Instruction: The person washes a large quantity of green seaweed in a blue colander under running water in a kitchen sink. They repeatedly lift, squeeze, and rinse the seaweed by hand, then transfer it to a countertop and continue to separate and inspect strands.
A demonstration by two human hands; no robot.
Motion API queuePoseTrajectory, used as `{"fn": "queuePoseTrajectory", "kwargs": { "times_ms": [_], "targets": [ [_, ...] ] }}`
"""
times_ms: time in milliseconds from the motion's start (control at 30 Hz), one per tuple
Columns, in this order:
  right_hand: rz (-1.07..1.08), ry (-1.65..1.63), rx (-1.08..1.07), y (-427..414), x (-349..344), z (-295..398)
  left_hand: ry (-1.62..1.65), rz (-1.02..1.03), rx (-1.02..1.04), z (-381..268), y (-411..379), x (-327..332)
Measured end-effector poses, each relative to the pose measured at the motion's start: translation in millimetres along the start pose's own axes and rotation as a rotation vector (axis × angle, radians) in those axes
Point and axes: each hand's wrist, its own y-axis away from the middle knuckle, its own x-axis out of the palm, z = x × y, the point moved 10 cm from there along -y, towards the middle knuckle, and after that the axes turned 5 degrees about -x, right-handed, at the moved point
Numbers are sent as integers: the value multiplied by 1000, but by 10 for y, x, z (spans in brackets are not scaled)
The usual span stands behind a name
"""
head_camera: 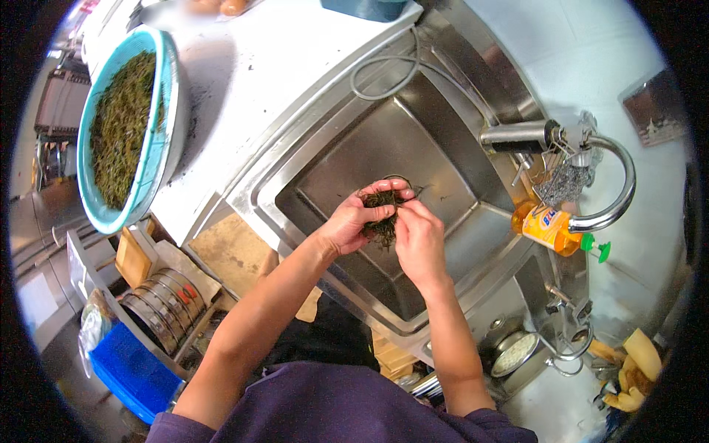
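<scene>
Over a stainless steel sink (pixel 382 133), my left hand (pixel 354 219) cups a clump of dark green, stringy plant matter (pixel 385 232), its thumb lying across the top. The fingertips of my right hand (pixel 419 238) pinch at the right side of the same clump. A few loose strands lie on the sink bottom beyond my hands. To the left, on the white counter, a turquoise plastic colander (pixel 149 160) holds a large heap of similar plant matter (pixel 122 133); it rests in a pale bowl.
A coiled grey hose (pixel 354 83) hangs over the sink's far edge. Right of the sink are a chrome faucet (pixel 626 171), a steel wool scrubber (pixel 562 183) and an orange soap bottle (pixel 548 227). A blue bin (pixel 133 368) stands lower left; a second basin holds a pot (pixel 515 354).
</scene>
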Motion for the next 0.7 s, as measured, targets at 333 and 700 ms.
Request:
{"fn": "queuePoseTrajectory", "kwargs": {
  "times_ms": [333,700],
  "targets": [
    [-5,-820,549,511,27,-1342,399,188,229,-616,860,217],
    [-57,-218,433,1178,787,-1189,417,273,495,-1150,3026,70]
  ]
}}
